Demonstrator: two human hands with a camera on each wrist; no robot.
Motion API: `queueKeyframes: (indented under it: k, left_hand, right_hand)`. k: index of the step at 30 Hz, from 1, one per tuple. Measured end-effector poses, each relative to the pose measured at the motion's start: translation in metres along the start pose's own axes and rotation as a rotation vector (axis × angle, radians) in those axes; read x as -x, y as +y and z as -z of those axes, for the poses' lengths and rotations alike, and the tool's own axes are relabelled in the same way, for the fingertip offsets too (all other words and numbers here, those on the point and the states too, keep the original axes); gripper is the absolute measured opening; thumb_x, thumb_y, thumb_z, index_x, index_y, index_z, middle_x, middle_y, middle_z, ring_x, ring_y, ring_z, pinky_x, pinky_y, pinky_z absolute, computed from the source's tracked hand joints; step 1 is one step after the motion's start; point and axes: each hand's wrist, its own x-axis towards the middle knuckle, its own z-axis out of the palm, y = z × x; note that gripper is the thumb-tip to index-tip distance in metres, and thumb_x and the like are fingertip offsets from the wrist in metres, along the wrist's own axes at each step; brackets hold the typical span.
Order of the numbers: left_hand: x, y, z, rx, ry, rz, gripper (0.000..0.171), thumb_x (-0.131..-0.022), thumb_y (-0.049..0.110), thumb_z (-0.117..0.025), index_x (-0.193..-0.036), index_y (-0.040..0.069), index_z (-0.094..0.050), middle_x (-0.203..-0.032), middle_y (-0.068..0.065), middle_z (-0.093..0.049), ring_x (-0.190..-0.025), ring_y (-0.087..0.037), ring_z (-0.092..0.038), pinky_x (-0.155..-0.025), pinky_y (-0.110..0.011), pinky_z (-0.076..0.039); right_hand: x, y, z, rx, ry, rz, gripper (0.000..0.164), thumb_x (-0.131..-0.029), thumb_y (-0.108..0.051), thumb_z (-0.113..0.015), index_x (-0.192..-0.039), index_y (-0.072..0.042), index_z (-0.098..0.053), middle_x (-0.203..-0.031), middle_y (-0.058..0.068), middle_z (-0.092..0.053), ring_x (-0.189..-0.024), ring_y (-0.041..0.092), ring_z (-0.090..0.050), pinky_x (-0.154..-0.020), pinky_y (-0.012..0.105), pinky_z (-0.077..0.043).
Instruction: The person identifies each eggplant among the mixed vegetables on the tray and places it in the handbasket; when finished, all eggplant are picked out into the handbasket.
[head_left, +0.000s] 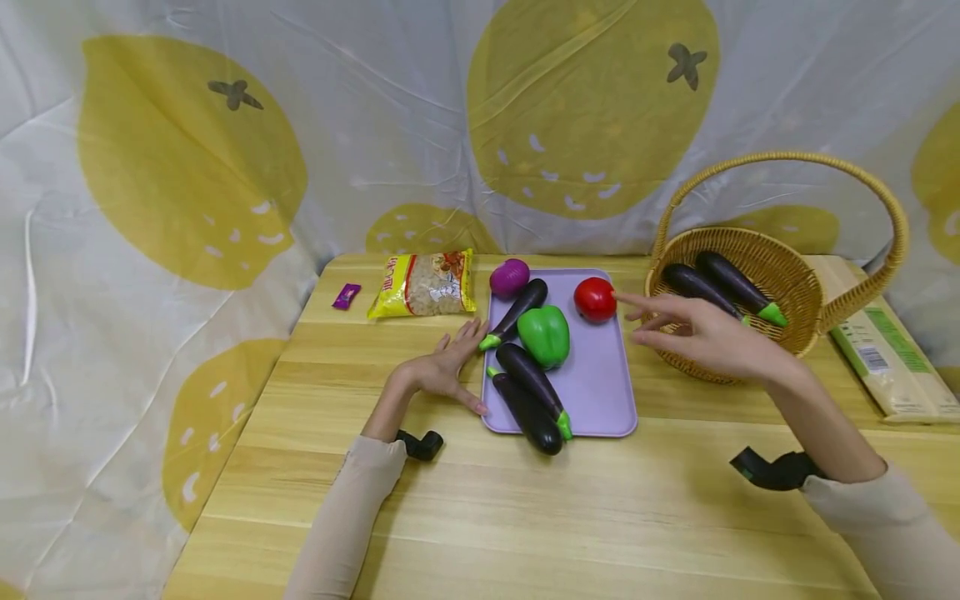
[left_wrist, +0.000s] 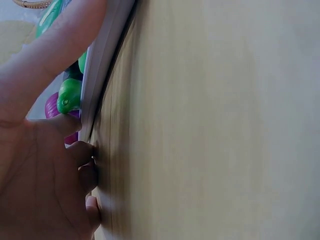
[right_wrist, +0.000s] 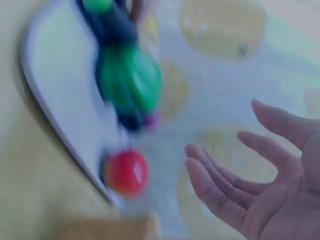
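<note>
My left hand (head_left: 450, 367) spreads along the left edge of the lilac tray (head_left: 596, 400), its thumb and fingertips right at the rim. On the tray, near that hand, lie three eggplants, one behind (head_left: 517, 312) and two in front, the foremost eggplant (head_left: 525, 412) jutting past the front rim. A green bell pepper (head_left: 544, 337) sits among them, with a round purple vegetable (head_left: 509, 277) at the back corner. My right hand (head_left: 697, 329), empty, hovers with loosely extended fingers between the red tomato (head_left: 596, 299) and the basket; in the right wrist view its palm (right_wrist: 280, 205) shows nothing held.
A wicker basket (head_left: 806, 292) with a tall handle holds two eggplants (head_left: 731, 283) at the right. Beside it lies a flat package with a barcode (head_left: 892, 358). A yellow food bag (head_left: 423, 283) and a small purple packet (head_left: 347, 296) lie back left, before a lemon-print curtain (head_left: 375, 100).
</note>
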Motion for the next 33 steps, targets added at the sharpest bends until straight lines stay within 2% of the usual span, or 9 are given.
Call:
queueKeyframes:
  k: [3,7,13,19,26,33]
  left_hand:
    - [-0.001,0.000,0.000,-0.001,0.001,0.000,0.138,-0.078,0.035,-0.092,-0.165,0.006,0.009,-0.173,-0.016,0.018,-0.161,-0.034,0.019,-0.129,-0.060,0.013]
    - [0.000,-0.001,0.000,0.001,0.007,0.001,0.137,-0.078,0.035,-0.092,-0.165,0.006,0.009,-0.173,-0.017,0.018,-0.161,-0.034,0.019,-0.129,-0.061,0.012]
    - [0.000,-0.001,-0.001,0.005,0.004,0.006,0.137,-0.078,0.036,-0.092,-0.166,0.007,0.009,-0.173,-0.016,0.018,-0.161,-0.033,0.019,-0.129,-0.060,0.013]
    - [-0.001,-0.001,-0.001,0.000,0.008,0.008,0.137,-0.078,0.037,-0.092,-0.166,0.007,0.009,-0.174,-0.015,0.017,-0.161,-0.032,0.019,-0.130,-0.060,0.013]
    - [-0.003,-0.004,-0.002,-0.025,0.016,-0.005,0.139,-0.077,0.038,-0.093,-0.165,0.005,0.010,-0.173,-0.017,0.019,-0.161,-0.035,0.018,-0.130,-0.061,0.011]
    - [-0.001,-0.004,-0.003,-0.022,0.016,0.000,0.138,-0.077,0.037,-0.093,-0.166,0.006,0.009,-0.173,-0.016,0.018,-0.161,-0.033,0.019,-0.130,-0.059,0.011]
  right_hand:
    - [0.002,-0.009,-0.033,-0.058,-0.032,0.042,0.056,-0.104,-0.027,-0.064,-0.157,-0.028,-0.047,-0.134,0.008,-0.068,-0.115,0.022,-0.071,-0.091,0.034,-0.060]
    - [-0.001,-0.016,-0.072,-0.148,-0.087,0.029,0.059,-0.104,-0.030,-0.064,-0.159,-0.023,-0.043,-0.136,0.014,-0.065,-0.119,0.024,-0.069,-0.095,0.038,-0.060]
    - [-0.010,-0.019,-0.112,-0.217,-0.118,0.024,0.061,-0.104,-0.029,-0.063,-0.160,-0.017,-0.042,-0.135,0.020,-0.064,-0.119,0.031,-0.069,-0.089,0.037,-0.060]
    - [-0.017,-0.022,-0.130,-0.174,-0.067,0.011,0.059,-0.102,-0.028,-0.066,-0.156,-0.013,-0.047,-0.126,0.020,-0.067,-0.109,0.028,-0.072,-0.083,0.031,-0.059]
    - [-0.025,-0.024,-0.139,-0.114,-0.049,-0.032,0.058,-0.104,-0.027,-0.064,-0.157,-0.012,-0.046,-0.120,0.019,-0.070,-0.103,0.026,-0.071,-0.082,0.035,-0.059]
    - [-0.034,-0.025,-0.146,-0.095,-0.017,-0.043,0.060,-0.103,-0.021,-0.065,-0.157,-0.007,-0.043,-0.103,0.012,-0.070,-0.089,0.017,-0.067,-0.074,0.026,-0.053]
